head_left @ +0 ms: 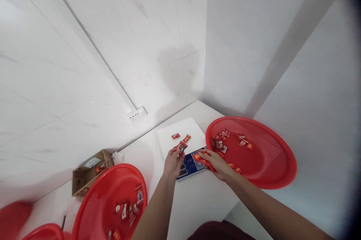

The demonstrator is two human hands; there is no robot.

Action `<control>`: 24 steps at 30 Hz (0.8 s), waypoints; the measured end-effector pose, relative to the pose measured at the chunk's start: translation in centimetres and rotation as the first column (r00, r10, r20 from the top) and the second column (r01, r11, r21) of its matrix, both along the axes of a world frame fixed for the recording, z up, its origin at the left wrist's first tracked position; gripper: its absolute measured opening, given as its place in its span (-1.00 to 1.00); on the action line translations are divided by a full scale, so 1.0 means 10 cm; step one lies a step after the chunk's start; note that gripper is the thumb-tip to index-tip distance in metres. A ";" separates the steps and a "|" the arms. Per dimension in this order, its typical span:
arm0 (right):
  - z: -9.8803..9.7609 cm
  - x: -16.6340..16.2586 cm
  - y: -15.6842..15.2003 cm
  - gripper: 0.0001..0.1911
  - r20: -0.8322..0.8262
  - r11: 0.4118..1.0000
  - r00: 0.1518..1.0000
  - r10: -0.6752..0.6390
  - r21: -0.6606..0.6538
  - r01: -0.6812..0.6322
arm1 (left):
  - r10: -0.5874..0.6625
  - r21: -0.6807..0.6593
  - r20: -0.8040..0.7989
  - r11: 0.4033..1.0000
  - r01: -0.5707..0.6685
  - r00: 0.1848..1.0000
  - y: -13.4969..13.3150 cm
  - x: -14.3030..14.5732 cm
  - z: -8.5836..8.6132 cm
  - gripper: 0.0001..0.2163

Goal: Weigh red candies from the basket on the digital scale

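Note:
A small dark-red wrapped packet (pixel 182 146) is pinched in my left hand (pixel 173 165), just over the front part of a white-topped scale (pixel 166 138). Two more small red packets (pixel 175 135) lie on the scale's white plate. My right hand (pixel 214 164) is closed around several bright red packets (pixel 198 157) with yellow print, above the scale's blue keypad panel (pixel 191 163). Beside that hand, on the right, stands a red plastic basket (pixel 279 142) with several red packets at its bottom.
At the lower left is another red basket (pixel 93 210) with several packets in it. Behind it sits a cardboard box (pixel 80 180) holding red packets. A wall socket (pixel 137 114) is above the white table (pixel 197 202), which stands in a wall corner. More red plastic (pixel 46 232) shows at bottom left.

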State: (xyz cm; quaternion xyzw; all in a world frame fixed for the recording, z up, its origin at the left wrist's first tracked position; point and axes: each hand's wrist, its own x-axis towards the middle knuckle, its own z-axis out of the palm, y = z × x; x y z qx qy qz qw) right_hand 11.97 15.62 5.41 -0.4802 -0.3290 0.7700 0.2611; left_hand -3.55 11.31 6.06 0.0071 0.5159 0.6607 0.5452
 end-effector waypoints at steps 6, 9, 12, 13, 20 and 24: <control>-0.04 0.03 -0.01 -0.85 -0.047 1.000 0.999 -0.026 0.005 0.026 | 0.030 0.001 -0.034 1.000 -0.030 0.999 0.12 -0.14 -0.02 -0.86; -0.03 0.03 -0.01 -0.87 -0.045 0.999 0.998 -0.037 -0.004 0.037 | 0.039 -0.015 -0.061 0.999 -0.040 0.997 0.14 -0.15 -0.05 -0.87; -0.01 0.01 -0.01 -0.91 -0.017 0.998 0.998 -0.053 -0.024 0.053 | 0.031 -0.034 -0.086 0.999 -0.034 0.996 0.16 -0.20 -0.07 -0.85; 0.00 0.00 -0.01 -0.92 -0.017 0.998 0.998 -0.060 -0.024 0.059 | 0.016 -0.037 -0.092 0.999 -0.019 0.996 0.16 -0.22 -0.07 -0.80; -0.01 -0.06 0.02 -0.84 -0.007 0.999 1.000 -0.029 0.024 0.029 | -0.188 -0.111 -0.202 0.980 0.168 0.961 -0.03 -0.04 0.04 -0.47; -0.08 -0.16 0.07 -0.79 -0.058 0.989 0.997 0.048 0.145 -0.039 | -0.485 -0.061 -0.168 0.874 0.482 0.858 -0.14 0.20 0.11 -0.55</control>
